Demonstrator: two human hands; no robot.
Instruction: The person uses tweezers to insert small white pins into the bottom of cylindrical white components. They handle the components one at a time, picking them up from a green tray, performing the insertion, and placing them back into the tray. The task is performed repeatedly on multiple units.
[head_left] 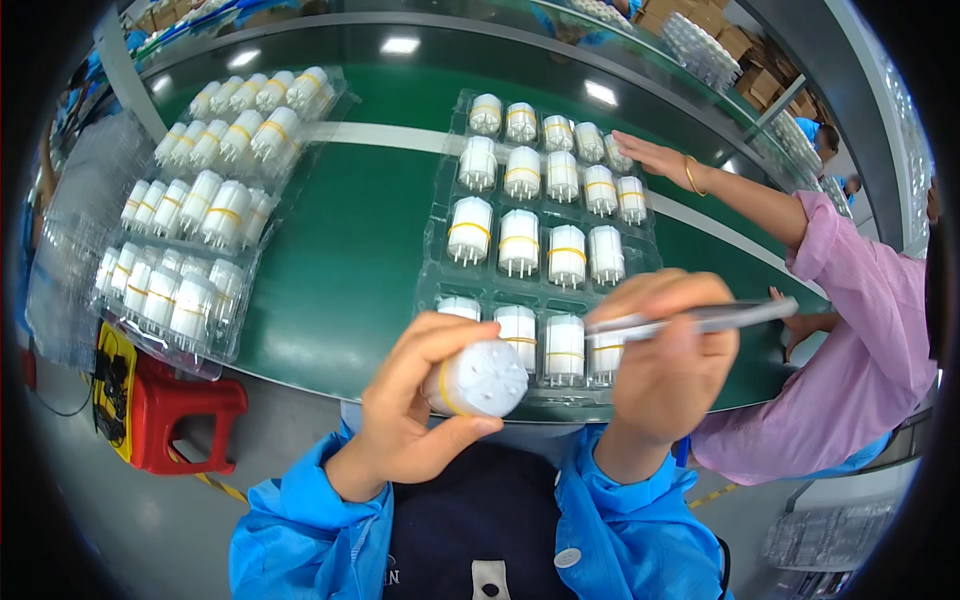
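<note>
Your left hand (415, 405) grips a white plastic cylinder (478, 378), end facing you, just before the clear tray (445, 235) of cylinders. Your right hand (668, 360) is closed around a pen (700, 319) above the tray's near row. A co-worker's hand (650, 157) touches the tray's far corner.

Clear plastic blister tray (447, 200) on the green belt, at centre toward one o'clock; moulded pockets in rows, each holding a white cylinder banded in yellow. Second clear tray (245, 330) at nine to ten o'clock, overhanging the belt edge, likewise filled with white, yellow-banded cylinders in tilted rows. Stack of empty clear trays (75, 215) at far nine o'clock, glossy and see-through. Brown cardboard boxes (745, 45) at one o'clock, piled beyond the belt. More clear trays (825, 535) at five o'clock, low near the floor. No screens or signs visible.
</note>
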